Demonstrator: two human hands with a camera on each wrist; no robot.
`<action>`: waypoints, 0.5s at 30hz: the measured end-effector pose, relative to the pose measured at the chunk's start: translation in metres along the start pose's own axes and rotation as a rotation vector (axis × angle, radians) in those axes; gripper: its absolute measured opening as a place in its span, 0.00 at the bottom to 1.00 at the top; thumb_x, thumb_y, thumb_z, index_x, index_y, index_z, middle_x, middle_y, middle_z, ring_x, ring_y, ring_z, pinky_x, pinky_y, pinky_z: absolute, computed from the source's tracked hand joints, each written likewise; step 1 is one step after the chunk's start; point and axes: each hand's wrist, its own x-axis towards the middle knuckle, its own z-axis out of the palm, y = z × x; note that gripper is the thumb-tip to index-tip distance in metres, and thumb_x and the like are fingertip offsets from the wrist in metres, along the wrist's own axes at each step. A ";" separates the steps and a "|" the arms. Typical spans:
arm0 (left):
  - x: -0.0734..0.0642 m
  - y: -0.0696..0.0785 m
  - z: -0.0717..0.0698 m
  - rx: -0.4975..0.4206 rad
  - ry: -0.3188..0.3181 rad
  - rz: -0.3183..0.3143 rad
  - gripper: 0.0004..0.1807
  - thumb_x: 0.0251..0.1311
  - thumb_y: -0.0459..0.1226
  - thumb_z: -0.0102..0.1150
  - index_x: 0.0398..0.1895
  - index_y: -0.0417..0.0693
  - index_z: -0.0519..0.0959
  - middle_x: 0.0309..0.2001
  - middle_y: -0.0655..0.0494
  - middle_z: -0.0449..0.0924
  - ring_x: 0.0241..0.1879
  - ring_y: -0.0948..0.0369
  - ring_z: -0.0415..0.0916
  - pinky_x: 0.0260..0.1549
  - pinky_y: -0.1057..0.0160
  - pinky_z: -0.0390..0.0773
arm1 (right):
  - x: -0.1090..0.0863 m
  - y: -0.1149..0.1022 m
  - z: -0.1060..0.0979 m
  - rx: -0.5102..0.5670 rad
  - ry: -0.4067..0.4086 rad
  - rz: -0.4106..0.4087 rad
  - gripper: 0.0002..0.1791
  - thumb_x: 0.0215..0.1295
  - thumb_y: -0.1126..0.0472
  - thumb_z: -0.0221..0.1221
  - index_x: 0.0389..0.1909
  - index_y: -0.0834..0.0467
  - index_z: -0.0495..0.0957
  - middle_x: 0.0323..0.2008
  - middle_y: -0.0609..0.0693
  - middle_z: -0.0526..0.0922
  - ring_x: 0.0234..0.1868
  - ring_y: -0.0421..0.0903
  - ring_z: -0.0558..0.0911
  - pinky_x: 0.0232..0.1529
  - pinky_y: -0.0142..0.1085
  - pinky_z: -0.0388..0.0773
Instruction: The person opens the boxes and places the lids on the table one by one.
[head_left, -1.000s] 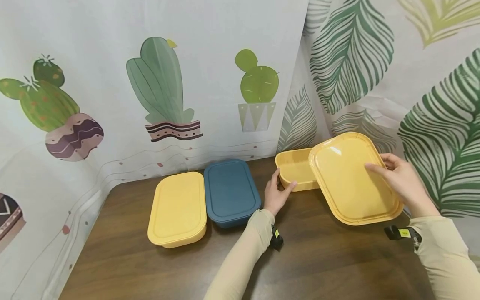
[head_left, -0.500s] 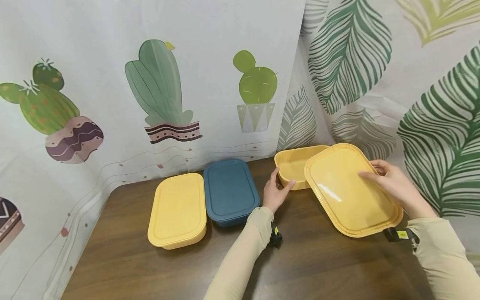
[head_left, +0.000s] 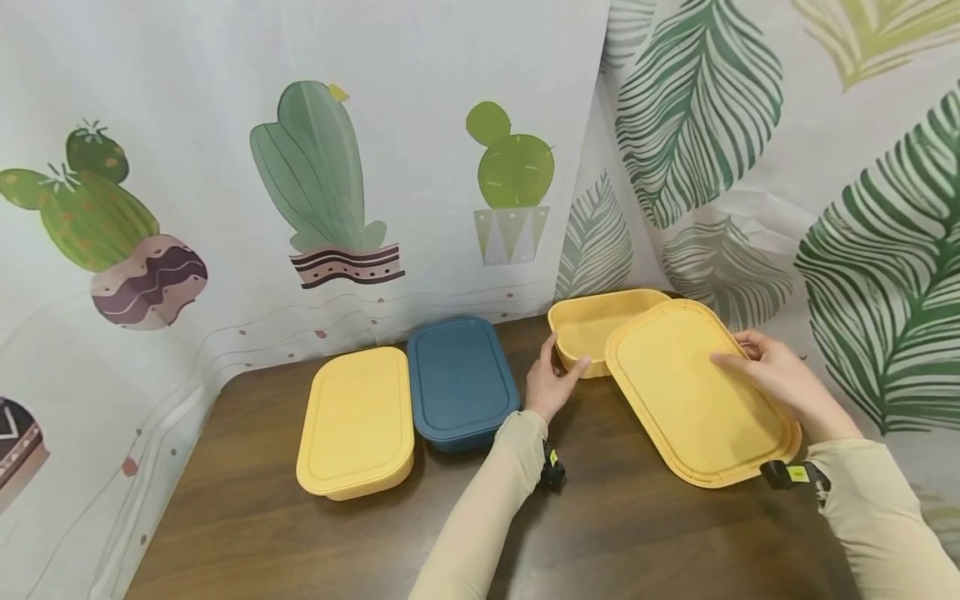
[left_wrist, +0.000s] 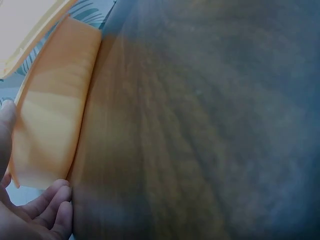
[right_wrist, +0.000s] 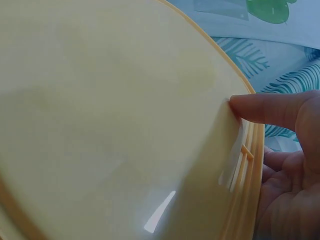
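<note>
An open yellow lunch box [head_left: 600, 325] stands at the back right of the table. My left hand [head_left: 548, 388] holds its near left corner, thumb on the front wall and fingers around the side. In the left wrist view, curled fingertips [left_wrist: 52, 206] meet the lower edge of the box wall [left_wrist: 55, 105]. My right hand [head_left: 780, 375] pinches the right edge of a yellow lid [head_left: 693, 392], thumb on the face turned to me. The lid is held tilted and overlaps the box's right part in the head view. In the right wrist view, the lid's grooved rim [right_wrist: 245, 165] shows beside the thumb.
Left of my hands are two lidded boxes side by side, a dark blue one [head_left: 465, 379] and a yellow one [head_left: 358, 421]. Both rest on the brown wooden table [head_left: 570, 542]. A printed curtain [head_left: 420, 167] hangs directly behind the table.
The yellow lid has come down and slightly left with my right hand, its tilt changing, and more of the open box shows. My left hand stays at the box corner.
</note>
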 end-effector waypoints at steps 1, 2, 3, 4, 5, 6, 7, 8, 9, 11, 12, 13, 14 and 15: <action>0.000 0.000 0.000 0.007 -0.002 0.000 0.43 0.63 0.59 0.63 0.78 0.57 0.60 0.33 0.50 0.75 0.29 0.64 0.66 0.32 0.63 0.70 | 0.000 0.000 0.000 -0.005 -0.003 0.000 0.32 0.74 0.51 0.58 0.63 0.75 0.64 0.44 0.64 0.83 0.30 0.39 0.82 0.30 0.37 0.82; 0.000 0.001 0.001 0.016 -0.005 0.000 0.43 0.63 0.59 0.63 0.78 0.57 0.60 0.31 0.52 0.74 0.29 0.64 0.66 0.31 0.63 0.70 | -0.001 0.000 0.000 -0.005 -0.008 0.002 0.32 0.75 0.51 0.58 0.63 0.75 0.63 0.45 0.66 0.82 0.30 0.39 0.82 0.31 0.37 0.82; 0.000 0.001 0.001 0.021 -0.008 0.000 0.43 0.63 0.59 0.63 0.78 0.57 0.60 0.30 0.54 0.73 0.28 0.64 0.66 0.31 0.64 0.70 | -0.001 0.000 0.000 -0.008 -0.009 0.004 0.32 0.75 0.52 0.57 0.63 0.75 0.63 0.46 0.67 0.82 0.30 0.39 0.82 0.30 0.36 0.82; 0.000 0.002 0.001 0.027 -0.010 0.000 0.43 0.63 0.59 0.62 0.78 0.58 0.60 0.29 0.55 0.72 0.27 0.64 0.66 0.31 0.64 0.70 | -0.001 0.001 0.001 -0.011 -0.010 0.003 0.32 0.75 0.52 0.57 0.63 0.76 0.63 0.46 0.67 0.82 0.30 0.39 0.82 0.30 0.36 0.82; 0.000 0.002 0.001 0.027 -0.011 0.002 0.43 0.63 0.59 0.63 0.78 0.57 0.60 0.28 0.56 0.72 0.27 0.64 0.66 0.30 0.63 0.70 | -0.001 0.001 0.001 -0.017 -0.011 0.003 0.32 0.75 0.52 0.57 0.63 0.76 0.63 0.45 0.66 0.82 0.30 0.39 0.82 0.30 0.36 0.82; 0.001 0.003 0.001 0.024 -0.010 0.003 0.43 0.63 0.59 0.63 0.78 0.57 0.60 0.28 0.57 0.71 0.27 0.64 0.66 0.30 0.63 0.70 | -0.001 0.001 0.001 -0.022 -0.014 0.003 0.31 0.75 0.53 0.57 0.62 0.76 0.63 0.44 0.65 0.83 0.29 0.39 0.82 0.30 0.36 0.82; 0.001 0.003 0.000 0.024 -0.012 0.005 0.44 0.63 0.59 0.63 0.78 0.57 0.60 0.28 0.56 0.72 0.27 0.64 0.67 0.31 0.63 0.71 | -0.001 0.002 0.001 -0.025 -0.017 0.005 0.31 0.75 0.53 0.56 0.62 0.76 0.64 0.43 0.64 0.83 0.29 0.40 0.82 0.30 0.36 0.82; 0.001 0.004 0.000 0.025 -0.013 0.005 0.44 0.63 0.59 0.62 0.78 0.57 0.60 0.29 0.55 0.74 0.27 0.64 0.67 0.31 0.63 0.71 | -0.001 0.002 0.001 -0.032 -0.021 0.008 0.31 0.75 0.52 0.56 0.62 0.75 0.64 0.42 0.62 0.83 0.29 0.40 0.82 0.30 0.37 0.82; 0.002 0.004 0.000 0.024 -0.013 0.005 0.44 0.63 0.59 0.62 0.78 0.57 0.59 0.31 0.53 0.75 0.28 0.64 0.67 0.32 0.62 0.72 | -0.001 0.003 0.000 -0.046 -0.025 0.009 0.31 0.75 0.52 0.56 0.62 0.75 0.64 0.41 0.61 0.83 0.29 0.40 0.82 0.30 0.37 0.82; 0.002 0.004 0.001 0.025 -0.014 0.004 0.44 0.63 0.60 0.62 0.78 0.57 0.59 0.34 0.50 0.78 0.29 0.62 0.69 0.34 0.61 0.73 | -0.002 0.004 -0.001 -0.065 -0.038 0.015 0.32 0.76 0.51 0.55 0.62 0.76 0.63 0.41 0.62 0.83 0.29 0.42 0.82 0.30 0.37 0.81; 0.003 0.004 0.001 0.029 -0.014 0.001 0.44 0.63 0.60 0.62 0.78 0.57 0.59 0.36 0.49 0.79 0.31 0.61 0.71 0.36 0.60 0.75 | -0.003 0.005 -0.001 -0.073 -0.046 0.021 0.33 0.76 0.51 0.55 0.63 0.76 0.63 0.42 0.64 0.83 0.30 0.42 0.82 0.30 0.37 0.81; 0.003 0.003 0.001 0.032 -0.016 -0.004 0.44 0.63 0.60 0.61 0.79 0.57 0.59 0.38 0.48 0.80 0.33 0.60 0.73 0.38 0.58 0.76 | -0.003 0.007 -0.001 -0.081 -0.054 0.027 0.34 0.76 0.50 0.55 0.64 0.77 0.62 0.43 0.65 0.83 0.31 0.43 0.82 0.31 0.37 0.81; 0.004 0.003 0.001 0.031 -0.017 -0.008 0.44 0.63 0.60 0.61 0.79 0.58 0.58 0.39 0.47 0.80 0.34 0.59 0.74 0.40 0.57 0.77 | -0.003 0.008 -0.001 -0.091 -0.059 0.031 0.35 0.76 0.49 0.55 0.64 0.77 0.62 0.44 0.66 0.82 0.32 0.43 0.82 0.31 0.36 0.81; 0.004 0.002 0.001 0.028 -0.017 -0.013 0.44 0.63 0.61 0.61 0.79 0.58 0.58 0.40 0.47 0.80 0.35 0.59 0.74 0.42 0.55 0.77 | -0.003 0.010 0.000 -0.096 -0.065 0.035 0.36 0.76 0.48 0.55 0.65 0.77 0.61 0.46 0.68 0.82 0.32 0.43 0.82 0.32 0.36 0.81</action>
